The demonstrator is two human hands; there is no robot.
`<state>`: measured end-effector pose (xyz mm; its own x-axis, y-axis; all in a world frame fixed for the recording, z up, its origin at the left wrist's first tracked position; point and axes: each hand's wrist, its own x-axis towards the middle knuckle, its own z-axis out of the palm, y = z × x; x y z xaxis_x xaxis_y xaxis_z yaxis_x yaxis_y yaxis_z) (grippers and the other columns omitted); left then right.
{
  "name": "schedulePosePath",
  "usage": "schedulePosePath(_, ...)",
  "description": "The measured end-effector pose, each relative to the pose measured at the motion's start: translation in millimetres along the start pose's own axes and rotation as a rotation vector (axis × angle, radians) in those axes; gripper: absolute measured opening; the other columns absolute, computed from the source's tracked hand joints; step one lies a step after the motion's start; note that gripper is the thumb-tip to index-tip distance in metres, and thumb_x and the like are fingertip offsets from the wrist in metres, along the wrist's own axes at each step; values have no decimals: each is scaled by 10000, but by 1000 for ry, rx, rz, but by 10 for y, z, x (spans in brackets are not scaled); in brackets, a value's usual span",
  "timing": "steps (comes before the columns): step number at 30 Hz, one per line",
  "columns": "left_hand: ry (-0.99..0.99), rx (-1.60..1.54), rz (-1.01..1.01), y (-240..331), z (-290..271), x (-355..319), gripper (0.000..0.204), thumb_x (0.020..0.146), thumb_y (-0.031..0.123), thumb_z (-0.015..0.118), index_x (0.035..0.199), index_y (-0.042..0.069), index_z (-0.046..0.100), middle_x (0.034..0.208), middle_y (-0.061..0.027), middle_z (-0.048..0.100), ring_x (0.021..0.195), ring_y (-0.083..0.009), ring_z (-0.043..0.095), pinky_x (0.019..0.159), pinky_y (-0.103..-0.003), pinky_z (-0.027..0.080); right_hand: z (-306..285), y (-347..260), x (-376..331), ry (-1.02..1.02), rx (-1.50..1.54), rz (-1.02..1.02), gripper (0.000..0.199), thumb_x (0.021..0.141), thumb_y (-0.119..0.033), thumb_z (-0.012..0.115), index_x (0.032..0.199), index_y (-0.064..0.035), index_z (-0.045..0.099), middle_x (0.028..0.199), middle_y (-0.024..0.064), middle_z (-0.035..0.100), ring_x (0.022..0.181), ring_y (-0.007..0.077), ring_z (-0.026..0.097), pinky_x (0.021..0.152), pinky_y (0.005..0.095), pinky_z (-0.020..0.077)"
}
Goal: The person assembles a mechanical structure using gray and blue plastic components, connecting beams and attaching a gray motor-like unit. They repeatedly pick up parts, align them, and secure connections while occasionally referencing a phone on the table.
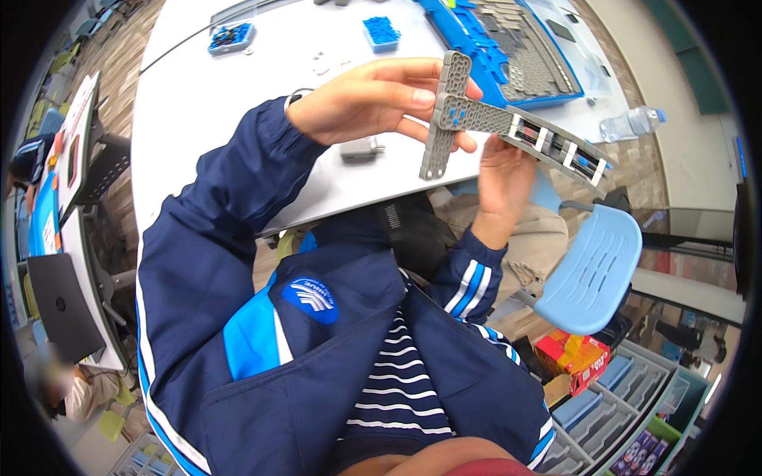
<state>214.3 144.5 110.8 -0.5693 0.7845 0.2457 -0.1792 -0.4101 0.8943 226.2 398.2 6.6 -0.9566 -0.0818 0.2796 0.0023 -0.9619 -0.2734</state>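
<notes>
A grey T-shaped assembly of perforated plastic building plates [486,118] is held up over the near edge of the table. Small blue pins show at its joint, and its right-hand end has white crosspieces with black and blue parts between them. My left hand [361,99] grips the crossbar at the left, thumb in front and fingers behind it. My right hand [506,178] holds the long arm from below, its fingertips partly hidden behind the piece. Under my left wrist, a small grey block with a protruding shaft, perhaps a motor [361,148], lies on the table.
On the white table [190,151] stand a small tub of blue pins [382,33] and a tub of black and blue pieces [231,38]. A blue parts case [548,99] lies far right, near a plastic bottle [631,124]. A light-blue chair [591,270] stands at right.
</notes>
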Motion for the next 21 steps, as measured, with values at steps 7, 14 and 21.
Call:
schedulePosePath(7,118,276,173,201,433,318,374,873,180,729,1177,1,605,1148,-112,625,891,-162,652,843,-298,512,677,57,-70,91,223,219,287,986,-216,500,1145,3,597,1081,135,674,939,253,678,777,385,607)
schedulePosePath(14,-48,726,562,372,673,805,298,847,156,722,1104,12,682,1173,-145,654,1118,-239,603,993,-370,437,909,33,-153,184,642,319,207,948,-169,560,981,9,661,948,137,693,901,254,682,788,342,617)
schedulePosePath(21,-156,425,478,295,913,859,328,920,126,656,1206,-26,607,1076,-125,677,964,-190,659,869,-307,515,994,52,-324,92,626,445,351,996,-301,509,1124,7,617,1026,159,679,983,270,671,808,346,605)
